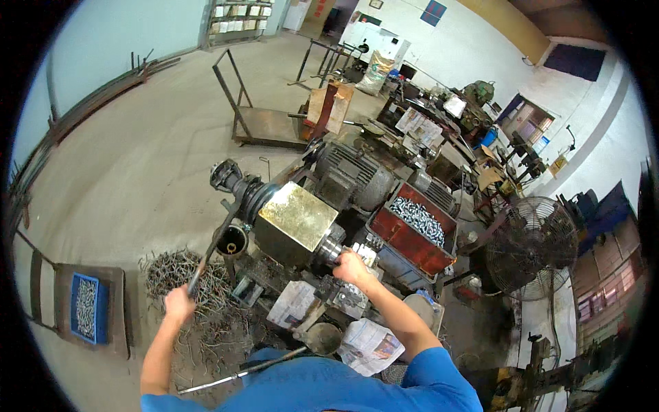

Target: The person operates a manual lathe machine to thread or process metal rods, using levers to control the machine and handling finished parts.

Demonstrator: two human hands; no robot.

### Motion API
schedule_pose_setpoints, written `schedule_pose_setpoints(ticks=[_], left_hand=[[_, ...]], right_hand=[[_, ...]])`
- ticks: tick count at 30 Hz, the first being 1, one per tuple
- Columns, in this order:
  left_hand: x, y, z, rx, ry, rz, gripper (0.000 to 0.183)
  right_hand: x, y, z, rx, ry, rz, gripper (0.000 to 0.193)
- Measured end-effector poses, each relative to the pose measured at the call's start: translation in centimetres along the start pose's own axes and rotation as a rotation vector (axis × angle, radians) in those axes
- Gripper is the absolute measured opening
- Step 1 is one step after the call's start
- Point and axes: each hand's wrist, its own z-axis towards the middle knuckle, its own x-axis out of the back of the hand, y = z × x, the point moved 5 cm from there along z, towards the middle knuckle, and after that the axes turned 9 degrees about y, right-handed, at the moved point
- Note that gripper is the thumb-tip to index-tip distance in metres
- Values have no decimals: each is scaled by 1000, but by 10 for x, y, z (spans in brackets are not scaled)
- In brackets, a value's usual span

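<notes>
Silvery round steel spindle end [329,250] juts from the lower right edge of the brass-toned, box-shaped machine head [302,218], and the person's right hand [352,268] is up against it, fingers curled; from where I stand, I cannot tell whether they pinch a piece. The left hand [179,304] wraps around a long dark steel lever [208,259] beyond the head's left edge. To do this well, I'd hold the lever firmly, work it evenly, and guard the right fingertips from anything that turns.

Printed white newspaper sheets [294,304] cover parts of the machine's near edge. Past the head's right edge stands a grimy red rectangular bin [405,246] full of shiny small metal parts [417,220], near a ribbed grey motor [353,175]. Tangled brown metal shavings [178,275] litter the pale concrete floor [158,137]. Farther out are a blue plastic crate [101,319] and a black round caged fan [532,247].
</notes>
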Motion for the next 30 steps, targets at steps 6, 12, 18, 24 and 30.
schedule_pose_setpoints(ticks=[6, 12, 18, 24, 30], left_hand=[[27, -113, 124, -159, 103, 371, 12], [27, -76, 125, -85, 277, 127, 15], [-105, 18, 67, 108, 142, -409, 31], [-277, 76, 31, -267, -344, 181, 35], [-247, 112, 76, -500, -528, 472, 22]], right_hand=[[-9, 17, 5, -219, 47, 82, 25], [13, -10, -14, -89, 85, -60, 28], [67, -27, -94, -117, 323, 232, 39], [64, 16, -204, -364, 217, 128, 40], [59, 90, -340, -816, 105, 51, 36]])
